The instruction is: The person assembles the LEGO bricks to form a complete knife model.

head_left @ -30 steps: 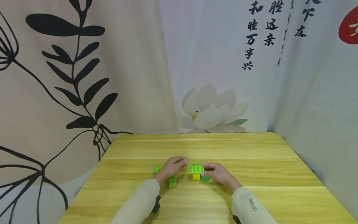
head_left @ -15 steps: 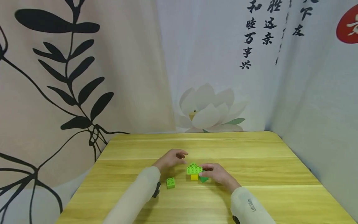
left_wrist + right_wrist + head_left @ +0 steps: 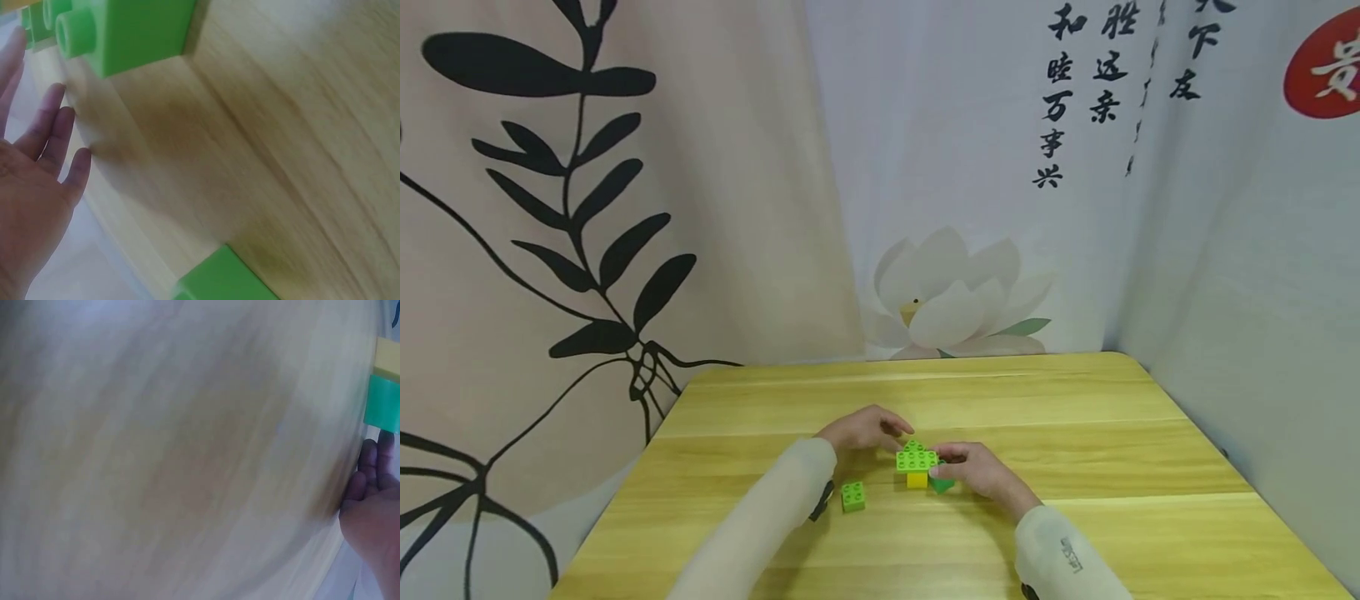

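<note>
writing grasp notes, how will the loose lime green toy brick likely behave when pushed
The lime green toy brick looks stiff, given its straight edges. Its boxy shape should slide rather than roll. It is probably light, being smaller than the left hand.

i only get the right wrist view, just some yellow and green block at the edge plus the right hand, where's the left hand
Observer: In the head view, the left hand reaches in at the left side of the build; whether its fingertips touch is hard to tell.
Operator: ok and is there anything on top of the yellow block
Observer: Yes, a wider lime-green studded piece sits above it.
Operator: any loose ones around
Observer: One lime-green block stands apart on the table, left of the build and lower in the head picture.
</note>
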Demonstrator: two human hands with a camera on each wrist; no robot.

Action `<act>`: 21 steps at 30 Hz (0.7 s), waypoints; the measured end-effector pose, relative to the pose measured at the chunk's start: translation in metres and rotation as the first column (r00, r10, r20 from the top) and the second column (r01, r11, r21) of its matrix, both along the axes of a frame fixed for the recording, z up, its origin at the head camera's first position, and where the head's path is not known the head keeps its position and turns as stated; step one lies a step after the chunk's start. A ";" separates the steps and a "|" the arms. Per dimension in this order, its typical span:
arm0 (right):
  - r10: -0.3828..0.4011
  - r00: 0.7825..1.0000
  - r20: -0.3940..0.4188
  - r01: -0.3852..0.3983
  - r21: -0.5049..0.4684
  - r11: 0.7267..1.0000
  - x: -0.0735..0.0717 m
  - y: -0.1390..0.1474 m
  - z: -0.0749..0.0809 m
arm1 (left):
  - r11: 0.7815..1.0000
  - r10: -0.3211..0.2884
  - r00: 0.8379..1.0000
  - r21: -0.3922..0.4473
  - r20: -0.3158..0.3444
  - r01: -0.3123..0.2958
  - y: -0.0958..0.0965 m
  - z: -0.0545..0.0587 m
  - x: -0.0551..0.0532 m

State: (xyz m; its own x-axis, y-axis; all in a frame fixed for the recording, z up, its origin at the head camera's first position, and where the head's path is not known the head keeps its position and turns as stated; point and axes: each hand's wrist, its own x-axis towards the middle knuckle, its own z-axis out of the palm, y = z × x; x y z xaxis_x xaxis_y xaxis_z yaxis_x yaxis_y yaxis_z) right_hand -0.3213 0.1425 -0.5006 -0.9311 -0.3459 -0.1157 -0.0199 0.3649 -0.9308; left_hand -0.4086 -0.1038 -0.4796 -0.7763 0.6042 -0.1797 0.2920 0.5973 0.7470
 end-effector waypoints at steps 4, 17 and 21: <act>0.015 1.000 -0.005 -0.016 -0.009 1.000 -0.002 0.000 -0.002 | 0.999 -0.027 0.999 -0.024 -0.020 0.026 0.002 -0.002 -0.001; 0.017 1.000 0.007 -0.016 -0.034 0.999 -0.001 0.000 -0.002 | 0.997 -0.038 0.996 -0.073 -0.077 0.033 0.008 -0.002 0.002; 0.021 1.000 0.014 -0.020 -0.045 0.999 -0.001 0.000 -0.003 | 0.995 -0.029 0.995 -0.097 -0.091 0.020 0.009 -0.004 0.002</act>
State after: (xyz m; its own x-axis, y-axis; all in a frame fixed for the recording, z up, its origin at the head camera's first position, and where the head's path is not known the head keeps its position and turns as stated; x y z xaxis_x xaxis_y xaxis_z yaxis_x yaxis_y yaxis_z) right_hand -0.3225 0.1427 -0.5032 -0.9220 -0.3703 -0.1134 -0.0130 0.3224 -0.9465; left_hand -0.4062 -0.0948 -0.4834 -0.7775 0.6067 -0.1656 0.3725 0.6565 0.6559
